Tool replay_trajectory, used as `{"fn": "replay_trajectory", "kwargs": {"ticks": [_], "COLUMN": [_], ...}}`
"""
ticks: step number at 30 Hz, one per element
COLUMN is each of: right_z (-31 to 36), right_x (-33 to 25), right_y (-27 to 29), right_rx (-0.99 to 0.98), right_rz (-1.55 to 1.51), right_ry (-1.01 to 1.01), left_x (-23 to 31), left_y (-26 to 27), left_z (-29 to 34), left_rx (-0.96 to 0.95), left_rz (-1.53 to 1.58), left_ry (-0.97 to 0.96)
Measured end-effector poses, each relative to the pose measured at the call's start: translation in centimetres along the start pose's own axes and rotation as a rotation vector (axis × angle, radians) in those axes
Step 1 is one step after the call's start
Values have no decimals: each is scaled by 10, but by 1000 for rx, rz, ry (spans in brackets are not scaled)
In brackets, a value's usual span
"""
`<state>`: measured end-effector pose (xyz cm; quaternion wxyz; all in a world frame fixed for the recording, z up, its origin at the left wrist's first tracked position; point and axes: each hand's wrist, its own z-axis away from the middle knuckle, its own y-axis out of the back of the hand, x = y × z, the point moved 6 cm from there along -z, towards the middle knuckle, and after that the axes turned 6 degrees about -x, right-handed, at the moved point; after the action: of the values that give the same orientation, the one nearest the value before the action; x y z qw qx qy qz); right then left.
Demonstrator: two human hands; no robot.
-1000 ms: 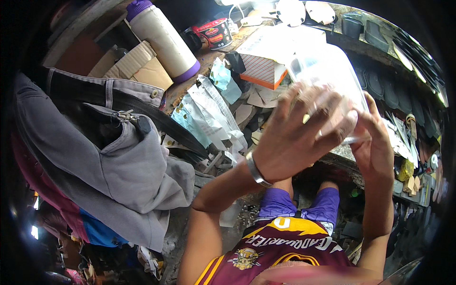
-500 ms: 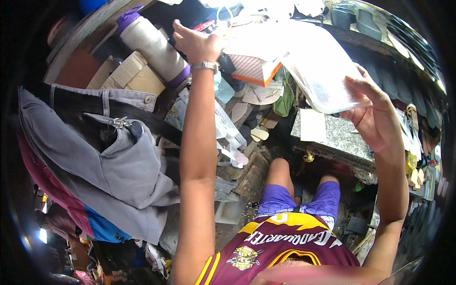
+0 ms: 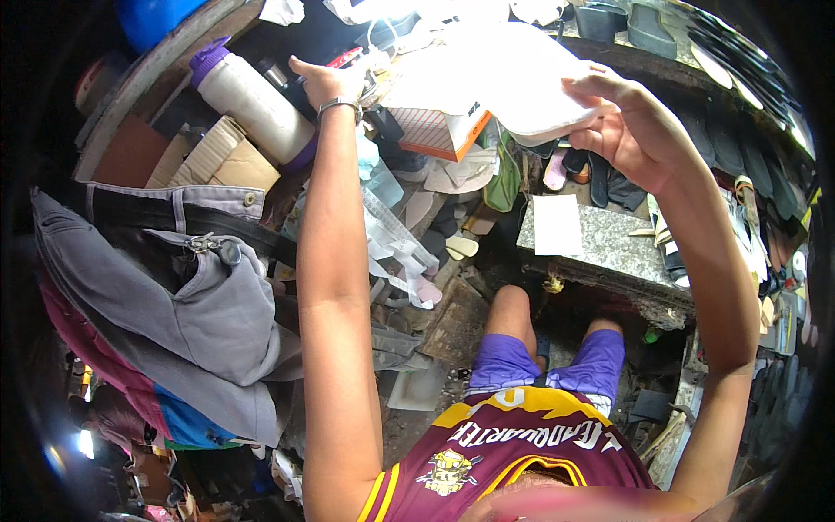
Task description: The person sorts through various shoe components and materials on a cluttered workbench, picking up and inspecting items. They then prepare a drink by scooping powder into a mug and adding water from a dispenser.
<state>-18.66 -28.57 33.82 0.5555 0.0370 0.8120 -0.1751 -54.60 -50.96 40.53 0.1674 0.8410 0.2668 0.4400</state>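
My right hand (image 3: 639, 130) grips the near right edge of a stack of thin white sheets (image 3: 546, 117), thumb and fingers pressed on its rim. Glare washes out most of the stack, so its far edge cannot be made out. Just below it is an orange and white striped cardboard box (image 3: 439, 130). My left hand (image 3: 332, 85), with a metal-banded watch (image 3: 339, 105) on the wrist, is open beside the box, thumb stretched out. Its other fingers are partly lost among small cluttered items and glare. A white bottle with a purple lid (image 3: 252, 100) stands left of this hand.
A grey bag (image 3: 217, 313) hangs at the left, below an open brown carton (image 3: 222, 157). A worn stone-like slab (image 3: 609, 244) carries a white card (image 3: 557, 224). Dark shoe soles (image 3: 709, 143) line the right side. Scraps and plastic strips (image 3: 396, 235) lie in the middle.
My right hand has moved up and left with the white stack, which now lies farther over the box. My left hand has shifted left and slightly down.
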Motion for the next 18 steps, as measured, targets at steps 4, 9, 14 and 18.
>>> {"fn": "replay_trajectory", "kwargs": {"ticks": [4,9,14,18], "right_z": [-21,-44,-75,-111], "right_x": [5,17,27,36], "right_y": [-9,-19,-21,-31], "right_rx": [-40,-11,6,-2], "right_rz": [2,12,31,18], "right_ry": [-44,-49,-84,-113], "left_x": [6,24,53,41], "left_y": [5,26,73,85], "left_z": [8,15,51,116], "left_rx": [9,57,176,-195], "left_rz": [3,71,38,663], "left_ry": [16,-109,-315,-289]}}
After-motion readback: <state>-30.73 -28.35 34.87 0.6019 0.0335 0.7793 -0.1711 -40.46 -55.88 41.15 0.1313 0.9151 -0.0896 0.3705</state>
